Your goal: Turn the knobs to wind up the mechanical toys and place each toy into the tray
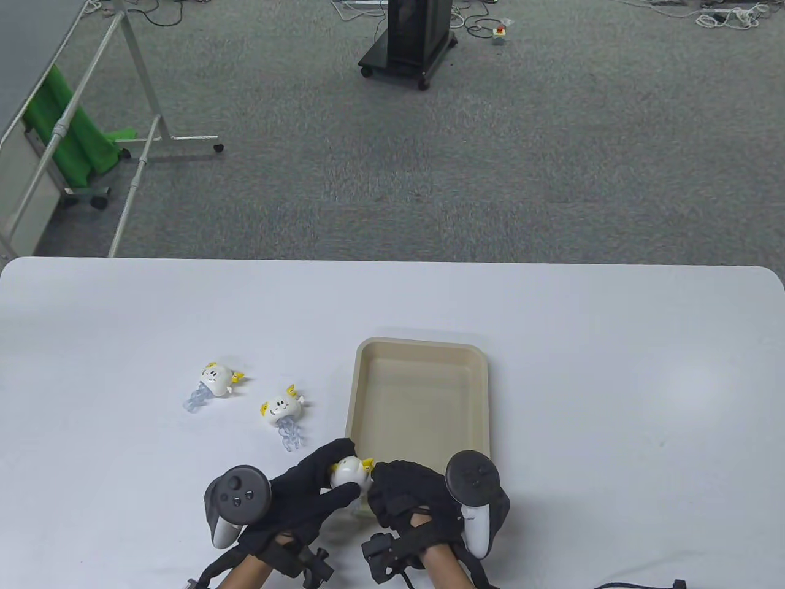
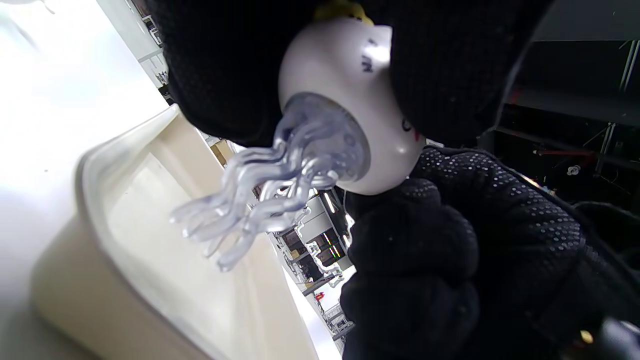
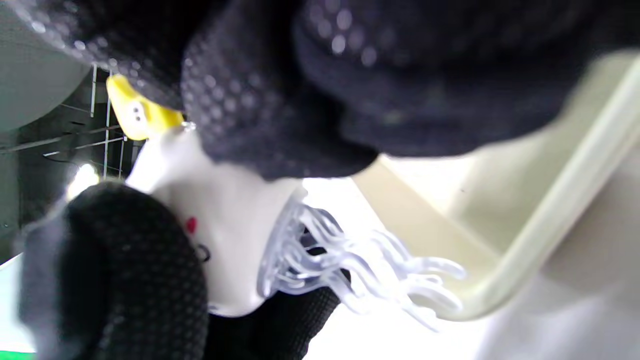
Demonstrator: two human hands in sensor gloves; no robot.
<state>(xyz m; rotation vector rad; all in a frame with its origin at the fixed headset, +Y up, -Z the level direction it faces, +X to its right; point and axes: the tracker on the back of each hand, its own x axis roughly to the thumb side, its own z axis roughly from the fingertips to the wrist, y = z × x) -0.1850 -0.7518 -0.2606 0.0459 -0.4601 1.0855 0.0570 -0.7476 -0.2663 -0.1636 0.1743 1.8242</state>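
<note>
Table view: the left hand (image 1: 306,491) grips a white jellyfish toy (image 1: 347,473) between curled fingers and thumb, held above the table (image 1: 613,399) at the near left corner of the beige tray (image 1: 362,392). The right hand (image 1: 408,497) is curled against the toy's right side at its yellow knob (image 1: 367,464); whether it actually pinches the knob cannot be told here. Two more jellyfish toys lie on the table left of the tray, one nearer it (image 1: 283,412), one farther left (image 1: 214,381), apart from each other. Left wrist view: the held toy's white body (image 2: 345,100) sits clamped between black gloved fingers (image 2: 225,75), its clear tentacles (image 2: 260,200) hanging over the tray's rim (image 2: 100,200) (the tray's floor shows bare beneath them). Right wrist view: the right hand's fingers (image 3: 240,100) press curled onto the toy's body (image 3: 235,225) just beside the yellow knob (image 3: 135,115); the tentacles (image 3: 360,270) point toward the tray's corner (image 3: 500,280).
</note>
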